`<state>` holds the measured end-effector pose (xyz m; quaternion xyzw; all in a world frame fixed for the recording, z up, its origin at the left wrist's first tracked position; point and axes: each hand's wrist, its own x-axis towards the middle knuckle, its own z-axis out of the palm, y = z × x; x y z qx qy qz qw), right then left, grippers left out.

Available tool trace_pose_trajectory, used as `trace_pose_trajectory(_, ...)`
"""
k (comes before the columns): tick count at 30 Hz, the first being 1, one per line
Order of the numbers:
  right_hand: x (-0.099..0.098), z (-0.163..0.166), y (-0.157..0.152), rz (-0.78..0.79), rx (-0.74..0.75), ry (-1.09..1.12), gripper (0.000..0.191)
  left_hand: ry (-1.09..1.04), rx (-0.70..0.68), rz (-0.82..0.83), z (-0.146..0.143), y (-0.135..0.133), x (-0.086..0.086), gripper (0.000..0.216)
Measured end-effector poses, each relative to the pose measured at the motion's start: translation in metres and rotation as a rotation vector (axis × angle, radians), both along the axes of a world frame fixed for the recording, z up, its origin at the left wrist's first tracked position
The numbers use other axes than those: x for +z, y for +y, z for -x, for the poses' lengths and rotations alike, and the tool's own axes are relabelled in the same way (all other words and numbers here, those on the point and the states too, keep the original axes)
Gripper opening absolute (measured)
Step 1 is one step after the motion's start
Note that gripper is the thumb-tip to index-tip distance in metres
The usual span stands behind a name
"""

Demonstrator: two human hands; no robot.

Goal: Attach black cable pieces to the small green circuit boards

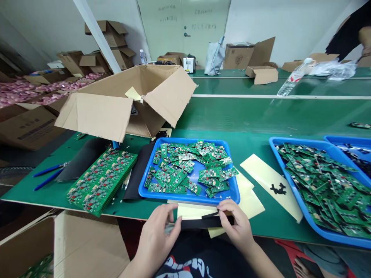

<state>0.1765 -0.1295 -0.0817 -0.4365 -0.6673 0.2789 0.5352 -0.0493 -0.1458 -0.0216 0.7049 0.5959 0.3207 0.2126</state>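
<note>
Seen from a head-worn camera, two bare hands meet at the near edge of a long green work table (261, 116). The left hand (158, 231) and the right hand (236, 226) both pinch a narrow black strip (203, 222), fingers closed on its two ends; the strip lies across pale yellow backing sheets (194, 211) at the table edge. The strip's right end is hidden under the right fingers, and its material is hard to make out.

Just beyond the hands sits a blue plastic tray (189, 196) heaped with small green circuit boards (188, 168). To its left a black sheet (138, 172) lies beside a stack of larger green circuit board panels (100, 181), then blue-handled pliers (48, 174). Behind them a big open cardboard box (124, 104) blocks the view of the table beyond it.

At right, a second blue tray of green boards (321, 185) is cut off by the frame edge, with a third tray's contents too dark to identify. A yellow paper strip carrying small black shapes (274, 187) lies between the trays. Far right, another person's dark sleeve (346, 33) is partly visible near a clear plastic bottle (292, 79).
</note>
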Motion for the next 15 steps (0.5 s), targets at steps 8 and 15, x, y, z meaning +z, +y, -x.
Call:
trace_pose_trajectory(8, 0.002, -0.005, 0.0, 0.058, -0.029, 0.1, 0.012, 0.265, -0.471, -0.296, -0.029, 0.012, -0.024, 0.021)
trace_pose_trajectory(15, 0.04, -0.059, -0.019, 0.035, -0.422, 0.262, 0.005, 0.331, -0.47, -0.367, -0.025, 0.009, -0.033, 0.022)
